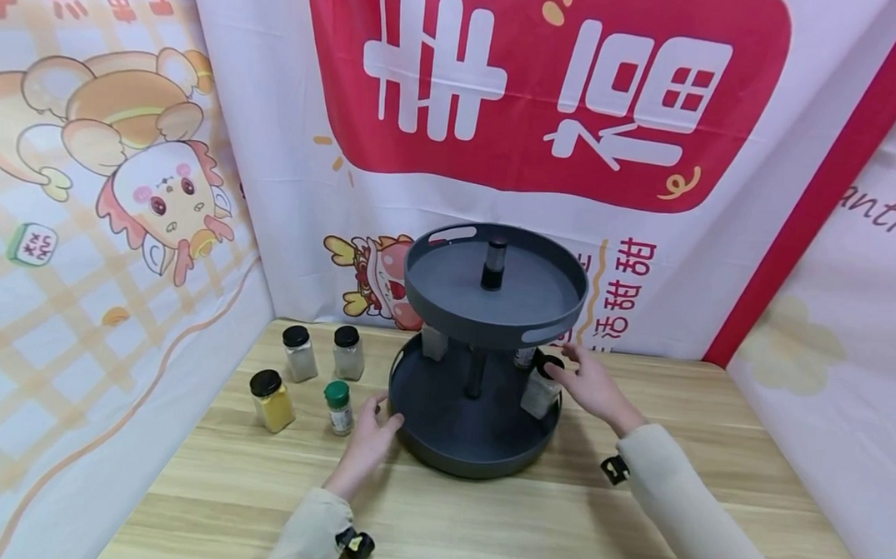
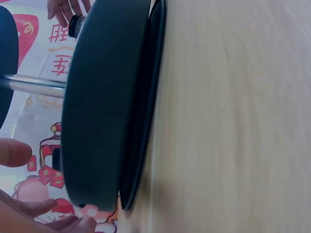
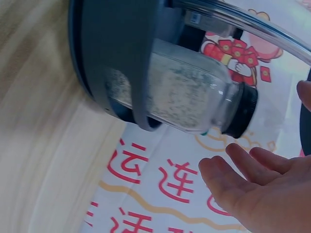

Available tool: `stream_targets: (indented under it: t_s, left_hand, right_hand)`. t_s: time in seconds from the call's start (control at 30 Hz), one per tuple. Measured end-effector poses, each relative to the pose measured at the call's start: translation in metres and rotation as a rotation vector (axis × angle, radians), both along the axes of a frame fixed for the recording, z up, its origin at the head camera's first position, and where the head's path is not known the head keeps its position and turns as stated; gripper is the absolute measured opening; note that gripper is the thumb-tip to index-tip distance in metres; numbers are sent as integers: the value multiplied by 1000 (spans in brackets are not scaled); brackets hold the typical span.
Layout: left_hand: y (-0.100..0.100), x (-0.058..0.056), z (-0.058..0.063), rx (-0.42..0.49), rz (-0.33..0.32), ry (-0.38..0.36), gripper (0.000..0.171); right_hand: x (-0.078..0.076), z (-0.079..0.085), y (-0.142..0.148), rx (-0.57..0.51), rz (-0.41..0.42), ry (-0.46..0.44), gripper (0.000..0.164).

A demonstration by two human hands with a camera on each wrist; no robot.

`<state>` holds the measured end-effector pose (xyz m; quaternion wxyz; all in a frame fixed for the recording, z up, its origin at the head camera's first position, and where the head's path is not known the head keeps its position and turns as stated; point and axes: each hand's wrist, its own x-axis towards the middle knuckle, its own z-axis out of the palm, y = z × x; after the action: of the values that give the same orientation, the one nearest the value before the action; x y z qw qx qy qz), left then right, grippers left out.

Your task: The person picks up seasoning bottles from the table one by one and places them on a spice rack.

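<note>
A dark grey two-tier round rack (image 1: 477, 464) stands on the table. My left hand (image 1: 368, 444) is at the left rim of its lower tier, thumb and fingers spread apart in the left wrist view. On that tier's right side stands a clear jar (image 3: 180, 90) with a black lid (image 3: 241, 110), holding a pale, speckled seasoning. My right hand (image 1: 596, 392) is beside this jar; in the right wrist view its extended fingers (image 3: 238, 167) lie just off the lid. Another jar (image 1: 434, 343) and a small bottle (image 1: 524, 357) stand farther back, partly hidden by the upper tier (image 1: 491, 335).
Left of the rack stand two black-lidded jars of pale contents (image 1: 302, 361) (image 1: 349, 358), a black-lidded jar of yellow powder (image 1: 274, 407) and a green-capped bottle (image 1: 339, 412). Printed cloth walls (image 1: 274, 138) enclose the wooden table (image 1: 482, 531) behind and at both sides.
</note>
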<state>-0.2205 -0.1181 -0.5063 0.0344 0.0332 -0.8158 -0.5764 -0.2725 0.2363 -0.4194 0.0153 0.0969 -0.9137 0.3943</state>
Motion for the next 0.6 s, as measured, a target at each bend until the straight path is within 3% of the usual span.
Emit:
stream_targets:
  t_s: [0.37,0.6]
  left_hand:
    - [-23,8,11,18,-48,94,43]
    - [-36,13,19,-133,20,162,31]
  right_hand:
    - [5,27,5,-83,-6,150,55]
    - [9,46,8,-111,-70,230,48]
